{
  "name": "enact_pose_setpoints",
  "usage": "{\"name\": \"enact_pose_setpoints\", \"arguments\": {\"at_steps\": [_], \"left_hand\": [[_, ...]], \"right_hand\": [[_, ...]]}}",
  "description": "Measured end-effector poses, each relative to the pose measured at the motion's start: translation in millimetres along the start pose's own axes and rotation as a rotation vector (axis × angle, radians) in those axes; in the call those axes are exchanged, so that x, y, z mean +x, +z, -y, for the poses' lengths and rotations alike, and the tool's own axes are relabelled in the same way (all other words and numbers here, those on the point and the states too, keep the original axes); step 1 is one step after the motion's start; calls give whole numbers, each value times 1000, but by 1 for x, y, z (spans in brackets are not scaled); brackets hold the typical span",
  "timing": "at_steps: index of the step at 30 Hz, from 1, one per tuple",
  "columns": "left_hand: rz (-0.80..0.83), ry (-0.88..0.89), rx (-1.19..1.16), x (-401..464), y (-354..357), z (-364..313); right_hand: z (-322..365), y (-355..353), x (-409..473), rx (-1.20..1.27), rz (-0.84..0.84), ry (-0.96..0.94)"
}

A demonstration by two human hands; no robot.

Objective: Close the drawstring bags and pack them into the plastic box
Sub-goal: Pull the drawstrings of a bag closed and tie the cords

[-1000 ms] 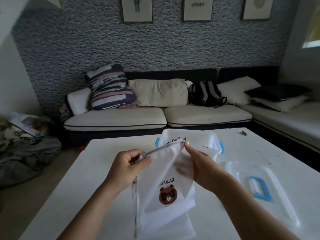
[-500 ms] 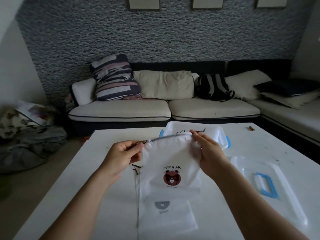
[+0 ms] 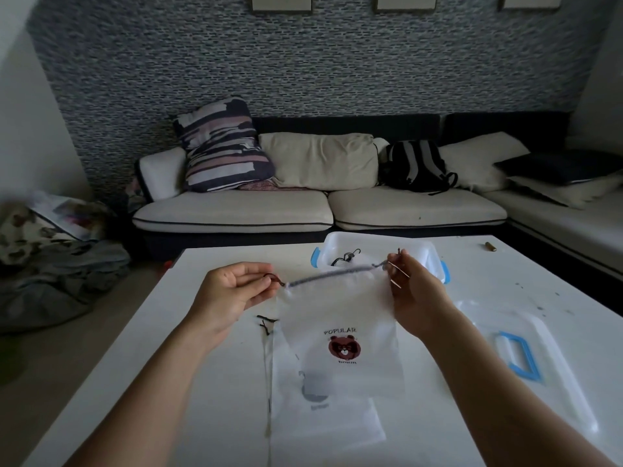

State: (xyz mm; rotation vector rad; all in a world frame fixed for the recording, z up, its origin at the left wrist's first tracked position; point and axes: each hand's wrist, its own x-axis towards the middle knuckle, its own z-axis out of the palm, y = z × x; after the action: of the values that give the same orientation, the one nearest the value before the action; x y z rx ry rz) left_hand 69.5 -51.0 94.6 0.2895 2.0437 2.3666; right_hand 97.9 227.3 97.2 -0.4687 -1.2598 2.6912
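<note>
I hold a white drawstring bag (image 3: 340, 318) with a brown bear print up over the white table (image 3: 215, 382). My left hand (image 3: 232, 294) pinches the dark cord at the bag's top left corner. My right hand (image 3: 409, 291) pinches the cord at the top right corner. The top hem is stretched between them. A second white bag (image 3: 323, 419) with a grey print lies flat under it. The clear plastic box (image 3: 435, 254) with blue clips stands just beyond my hands, with a dark cord showing inside it.
The box's clear lid (image 3: 526, 362) with a blue handle lies on the table at my right. A small brown object (image 3: 489, 246) sits at the far right edge. A sofa (image 3: 320, 210) with cushions and a backpack stands behind the table.
My hands moved apart along the bag's top, from gripping the cloth to pinching the cords at each corner. The bag now hangs flat and spread wide.
</note>
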Motion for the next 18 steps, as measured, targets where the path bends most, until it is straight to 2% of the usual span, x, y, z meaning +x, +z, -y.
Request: {"name": "enact_pose_setpoints", "arguments": {"at_steps": [6,8,9,11,13,14,16,18], "left_hand": [[-26,29,-32,0,2,1],[-34,19,-24,-1,5,4],[-34,16,-14,-1,7,6],[-24,10,8,-1,9,9],[-13,11,13,-1,12,10],[-11,15,7,0,13,11],[-9,20,-7,0,14,11],[-16,30,-13,1,13,11]], "right_hand": [[-3,-2,-1,-35,69,76],[-9,0,-3,-153,79,98],[-13,0,-2,-319,87,87],[-23,0,-3,-814,168,-21],[-32,-2,-5,-1281,357,-123],[-38,-2,-7,-1461,464,-112],[-51,-5,-5,-1761,608,-104],[-57,-7,-3,-1948,629,-162]]}}
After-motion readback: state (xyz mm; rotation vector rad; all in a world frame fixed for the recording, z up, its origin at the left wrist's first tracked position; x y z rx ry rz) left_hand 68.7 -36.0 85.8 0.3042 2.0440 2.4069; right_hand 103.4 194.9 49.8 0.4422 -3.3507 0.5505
